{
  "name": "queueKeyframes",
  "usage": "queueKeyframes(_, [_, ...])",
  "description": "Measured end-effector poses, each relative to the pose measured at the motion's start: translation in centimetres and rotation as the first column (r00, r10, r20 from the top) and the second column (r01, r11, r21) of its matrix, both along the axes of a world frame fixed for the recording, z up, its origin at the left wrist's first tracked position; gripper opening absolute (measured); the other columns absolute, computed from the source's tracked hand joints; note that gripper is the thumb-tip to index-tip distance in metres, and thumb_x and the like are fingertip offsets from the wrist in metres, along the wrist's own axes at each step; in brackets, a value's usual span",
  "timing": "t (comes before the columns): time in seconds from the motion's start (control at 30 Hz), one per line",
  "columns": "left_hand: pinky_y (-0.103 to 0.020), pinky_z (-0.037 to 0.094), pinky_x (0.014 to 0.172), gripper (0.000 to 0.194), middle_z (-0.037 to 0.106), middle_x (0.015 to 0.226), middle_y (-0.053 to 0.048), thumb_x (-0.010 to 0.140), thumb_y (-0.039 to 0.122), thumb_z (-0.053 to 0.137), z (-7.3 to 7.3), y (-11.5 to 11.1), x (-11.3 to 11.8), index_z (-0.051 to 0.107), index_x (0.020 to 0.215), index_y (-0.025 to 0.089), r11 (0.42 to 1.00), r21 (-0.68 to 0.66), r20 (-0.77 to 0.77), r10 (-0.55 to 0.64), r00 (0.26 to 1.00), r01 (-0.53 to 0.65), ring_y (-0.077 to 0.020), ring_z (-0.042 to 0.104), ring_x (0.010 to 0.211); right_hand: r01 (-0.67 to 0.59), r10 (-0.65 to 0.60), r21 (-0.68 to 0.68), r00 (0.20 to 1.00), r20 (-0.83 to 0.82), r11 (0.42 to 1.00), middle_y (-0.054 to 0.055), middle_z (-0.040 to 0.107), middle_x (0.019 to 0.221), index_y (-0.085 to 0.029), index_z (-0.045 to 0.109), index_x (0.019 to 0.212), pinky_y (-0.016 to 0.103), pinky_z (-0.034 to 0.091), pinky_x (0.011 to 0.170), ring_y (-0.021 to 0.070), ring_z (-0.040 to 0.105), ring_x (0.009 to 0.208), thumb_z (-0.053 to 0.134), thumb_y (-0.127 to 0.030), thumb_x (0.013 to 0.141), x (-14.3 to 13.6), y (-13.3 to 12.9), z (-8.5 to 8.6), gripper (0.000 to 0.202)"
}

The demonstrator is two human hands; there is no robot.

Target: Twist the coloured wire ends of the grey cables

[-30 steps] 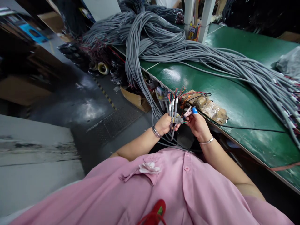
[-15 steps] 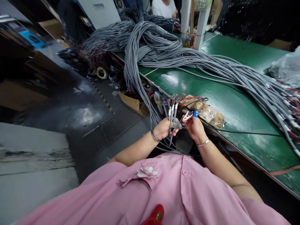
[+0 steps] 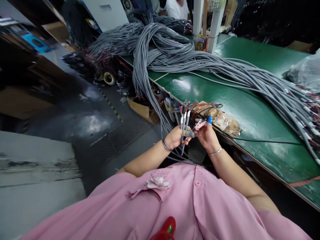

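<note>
My left hand (image 3: 177,136) is closed around several grey cables (image 3: 185,125), which stand upright at the table's front edge. White bands mark their upper ends, and thin coloured wires (image 3: 187,106) fan out above. A worn grey cover (image 3: 189,132) wraps the thumb of that hand. Close on the right, my right hand (image 3: 207,135) has its fingers curled around a small pale pink clip-like tool (image 3: 199,124). Its tips are too small to make out, near the wires by the left thumb. A blue cap (image 3: 209,120) sits on the right thumb.
A thick bundle of grey cables (image 3: 170,50) lies across the green table (image 3: 250,113) and hangs over its edge. Just beyond my hands is a taped cardboard piece (image 3: 226,123) with a black cord. A cardboard box (image 3: 142,108) stands below. Across the table is a person in white (image 3: 177,9).
Both hands stay nearly in place. The pink tool and the right thumb have shifted and turned slightly; the cables remain in the left hand.
</note>
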State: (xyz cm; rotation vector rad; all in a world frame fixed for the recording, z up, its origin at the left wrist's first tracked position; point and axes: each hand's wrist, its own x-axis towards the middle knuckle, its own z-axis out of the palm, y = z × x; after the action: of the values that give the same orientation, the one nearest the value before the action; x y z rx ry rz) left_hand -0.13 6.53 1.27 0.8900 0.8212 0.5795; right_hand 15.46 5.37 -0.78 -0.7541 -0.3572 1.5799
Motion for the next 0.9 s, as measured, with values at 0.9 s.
queueKeyframes(0.9, [-0.019,0.039,0.032,0.025,0.058,0.045,-0.002,0.061,0.029,0.073,-0.6,2.3,-0.1,0.058,0.069,0.011,0.976,0.002,0.15,-0.214,0.965,0.216,-0.011,0.049,0.032,-0.035,0.018,0.125,0.991,0.135,0.992,0.0,0.065,0.072,-0.019,0.066,0.078,0.021,0.046,0.051,0.0098,0.054,0.059,0.063,-0.059,0.077,0.4,-0.6,-0.9,0.04])
